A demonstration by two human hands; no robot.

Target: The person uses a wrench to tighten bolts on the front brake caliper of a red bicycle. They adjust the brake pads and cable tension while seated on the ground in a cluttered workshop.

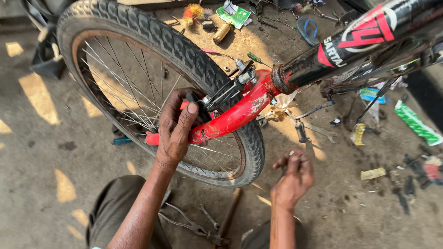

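Clearly, a red fork leg (233, 115) of a bicycle is gripped by the left hand (176, 130), whose fingers are wrapped around the tube and whose thumb is pressed against the black brake arm (220, 97) mounted on it. The fork leg is seen lying across the front wheel (152, 78), just in front of its knobby tyre, with the spokes behind it. Further along the fork leg, toward the upper right, the black frame tube (350, 41) with red and white markings is joined to it. Below the fork leg and well apart from it, the right hand (293, 177) is held with fingers curled loosely upward; something small may be pinched in it, but this cannot be told for certain.

The fork leg is judged stiff and fairly heavy, being painted steel, and somewhat slick where grease has gathered; it is best taken around the bare tube below the brake arm, where a full wrap is possible. The brake arm is judged springy and better pressed than pulled.

On the concrete floor (46, 193) beyond the fork leg, a spanner (320, 131), a green screwdriver (258, 59) and scattered scraps are seen; near the person's knees, pliers (189, 224) are laid.
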